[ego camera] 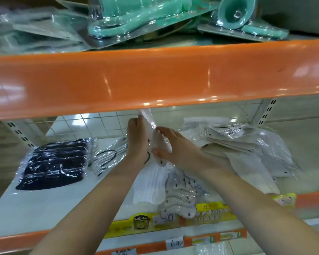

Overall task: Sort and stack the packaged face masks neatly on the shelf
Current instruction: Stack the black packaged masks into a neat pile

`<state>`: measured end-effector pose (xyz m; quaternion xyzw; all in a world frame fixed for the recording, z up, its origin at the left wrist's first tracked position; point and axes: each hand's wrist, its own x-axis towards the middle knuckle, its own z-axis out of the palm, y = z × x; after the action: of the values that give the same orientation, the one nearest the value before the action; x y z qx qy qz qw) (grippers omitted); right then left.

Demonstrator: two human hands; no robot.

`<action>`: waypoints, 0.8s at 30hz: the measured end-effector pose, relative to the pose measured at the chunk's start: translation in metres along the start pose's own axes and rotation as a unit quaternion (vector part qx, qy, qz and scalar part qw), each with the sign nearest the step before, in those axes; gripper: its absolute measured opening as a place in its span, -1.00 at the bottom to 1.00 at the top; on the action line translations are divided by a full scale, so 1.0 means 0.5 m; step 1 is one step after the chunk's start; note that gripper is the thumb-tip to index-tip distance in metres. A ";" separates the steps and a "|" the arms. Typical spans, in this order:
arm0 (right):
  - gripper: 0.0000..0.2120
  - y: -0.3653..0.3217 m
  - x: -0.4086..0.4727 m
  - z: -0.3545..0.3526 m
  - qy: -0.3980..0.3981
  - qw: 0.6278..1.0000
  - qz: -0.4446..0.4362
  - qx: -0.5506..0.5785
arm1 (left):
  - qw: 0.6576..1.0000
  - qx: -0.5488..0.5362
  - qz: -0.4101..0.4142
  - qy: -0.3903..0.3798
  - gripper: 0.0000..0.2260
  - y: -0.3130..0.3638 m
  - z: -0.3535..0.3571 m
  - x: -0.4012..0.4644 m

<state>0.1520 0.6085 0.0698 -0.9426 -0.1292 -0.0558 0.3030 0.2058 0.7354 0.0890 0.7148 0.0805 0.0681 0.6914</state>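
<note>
White store shelf [44, 205] under an orange ledge; left hand [137, 142] and right hand [175, 146] both pinch a clear mask packet [156, 142] upright above the messy pile [247, 144]. Slippery plastic could easily slide out or nudge that heap forward

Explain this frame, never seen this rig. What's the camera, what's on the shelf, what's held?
No robot here: a person's bare hands, filmed by one wide-angle camera worn on the head, looking forward and down into a store shelf. The left hand and right hand together grip one clear-wrapped white mask pack, lifted off the shelf. On the shelf lie a black mask pack at left, spotted masks near the front and a loose white pile at right. Green packaged goods sit on the shelf above.
</note>
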 end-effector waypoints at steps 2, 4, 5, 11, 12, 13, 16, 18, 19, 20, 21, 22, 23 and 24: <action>-0.49 -0.026 0.008 0.012 -0.003 0.993 0.025 0.118 | 0.999 -0.027 -0.003 -0.046 -0.66 0.007 -0.018 -0.011; -0.63 -0.050 0.019 0.021 0.005 0.970 0.062 0.236 | 0.996 -0.014 0.012 -0.089 -0.56 0.010 -0.038 -0.027; -0.71 -0.058 0.026 0.026 0.020 0.956 0.082 0.281 | 0.994 -0.002 0.021 -0.108 -0.55 0.008 -0.048 -0.034; -0.84 -0.072 0.048 0.050 0.057 0.810 0.206 0.546 | 0.970 0.105 0.124 -0.181 -0.68 -0.031 -0.121 -0.038; -0.88 -0.070 0.046 0.054 0.068 0.799 0.217 0.557 | 0.967 0.125 0.138 -0.172 -0.77 -0.044 -0.133 -0.033; -0.88 -0.067 0.045 0.059 0.074 0.800 0.224 0.551 | 0.967 0.141 0.146 -0.155 -0.85 -0.056 -0.144 -0.026; -0.89 -0.059 0.042 0.074 0.059 0.811 0.227 0.536 | 0.976 0.141 0.109 -0.128 -0.75 -0.077 -0.181 -0.002; -0.89 -0.060 0.041 0.082 0.039 0.817 0.213 0.534 | 0.985 0.089 0.040 -0.141 -0.70 -0.070 -0.204 0.006; -0.87 -0.062 0.042 0.086 0.028 0.828 0.204 0.521 | 0.987 0.065 0.008 -0.150 -0.71 -0.066 -0.214 0.010; -0.84 -0.066 0.042 0.091 0.016 0.841 0.193 0.506 | 0.986 0.051 -0.013 -0.161 -0.73 -0.062 -0.223 0.011; -0.82 -0.071 0.044 0.096 0.008 0.853 0.184 0.488 | 0.984 0.047 -0.021 -0.170 -0.76 -0.059 -0.232 0.013; -0.83 -0.077 0.046 0.102 0.003 0.868 0.179 0.463 | 0.983 0.043 -0.021 -0.175 -0.78 -0.057 -0.241 0.014; -0.84 -0.084 0.050 0.106 0.001 0.887 0.173 0.429 | 0.983 0.037 -0.023 -0.176 -0.80 -0.057 -0.248 0.016; -0.85 -0.093 0.054 0.110 -0.004 0.908 0.165 0.385 | 0.984 0.027 -0.025 -0.172 -0.82 -0.056 -0.255 0.018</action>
<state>0.1667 0.6826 0.0561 -0.7607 0.0159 0.0525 0.6467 0.1873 0.8625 0.0652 0.7321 -0.0201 -0.0749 0.6768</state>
